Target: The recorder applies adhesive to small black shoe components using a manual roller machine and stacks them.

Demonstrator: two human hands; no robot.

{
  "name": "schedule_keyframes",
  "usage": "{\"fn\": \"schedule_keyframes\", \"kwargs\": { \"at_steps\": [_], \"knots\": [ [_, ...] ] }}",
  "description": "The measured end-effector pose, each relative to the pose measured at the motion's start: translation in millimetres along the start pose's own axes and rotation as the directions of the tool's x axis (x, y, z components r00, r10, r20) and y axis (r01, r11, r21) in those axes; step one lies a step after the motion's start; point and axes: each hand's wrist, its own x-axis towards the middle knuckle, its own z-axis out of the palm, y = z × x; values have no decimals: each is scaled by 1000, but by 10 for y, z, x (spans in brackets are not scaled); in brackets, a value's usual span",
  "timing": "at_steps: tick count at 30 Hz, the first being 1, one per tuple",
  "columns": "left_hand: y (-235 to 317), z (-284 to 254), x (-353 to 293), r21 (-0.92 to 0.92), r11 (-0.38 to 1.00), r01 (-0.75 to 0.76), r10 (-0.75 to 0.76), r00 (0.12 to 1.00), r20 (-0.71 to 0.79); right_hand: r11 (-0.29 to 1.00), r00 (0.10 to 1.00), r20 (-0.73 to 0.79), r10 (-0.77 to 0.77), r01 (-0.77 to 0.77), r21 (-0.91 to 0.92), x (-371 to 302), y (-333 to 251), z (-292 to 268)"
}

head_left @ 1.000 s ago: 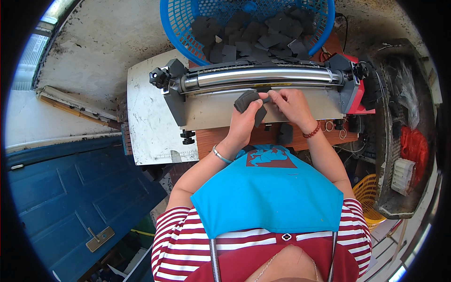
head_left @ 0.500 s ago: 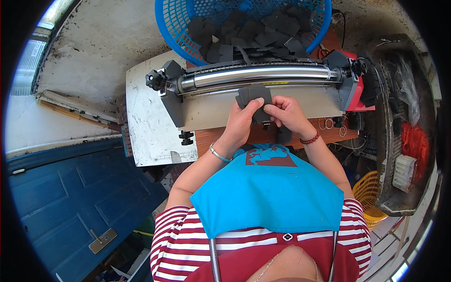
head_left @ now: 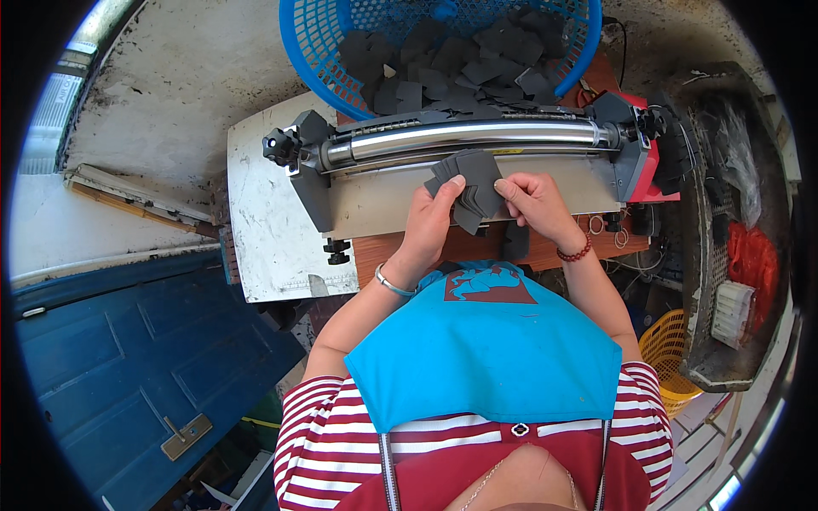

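Note:
A stack of thin dark grey pieces, fanned out, is held over the metal plate of a roller machine. My left hand grips it from the left, thumb on top. At the stack's right edge my right hand pinches a piece between thumb and fingers; how many pieces it holds is hidden. Behind the stack runs the shiny metal roller. Another dark piece hangs below the plate's front edge, near my right wrist.
A blue plastic basket with many loose dark pieces stands behind the roller. Black knobs stick out at the machine's ends. A white board lies to the left. To the right are a dark trough and a yellow basket.
The stack has spread into a wider fan, its lower edges now separated. My right hand has shifted slightly right, to the stack's edge. A dark strip above the roller has gone from view.

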Motion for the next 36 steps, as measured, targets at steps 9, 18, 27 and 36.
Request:
{"fn": "schedule_keyframes", "kwargs": {
  "at_steps": [9, 18, 27, 36],
  "knots": [
    [-25, -118, -21, 139, 988, -70, 85, 991, -104, 863, 994, -103, 23, -71, -499, 147, 61, -238],
    [-72, -168, 5, 120, 989, -84, 95, 991, -93, 996, 998, 61, 21, -16, -84, 72, -113, 139],
    [-34, -205, -31, 185, 970, -161, 186, 974, -128, 892, 986, -42, 160, -163, -422, 186, 24, -271],
    [-80, -228, -3, 129, 988, -83, 97, 990, -103, 986, 995, 59, 76, -66, -153, 112, -167, 88]
  ]
}}
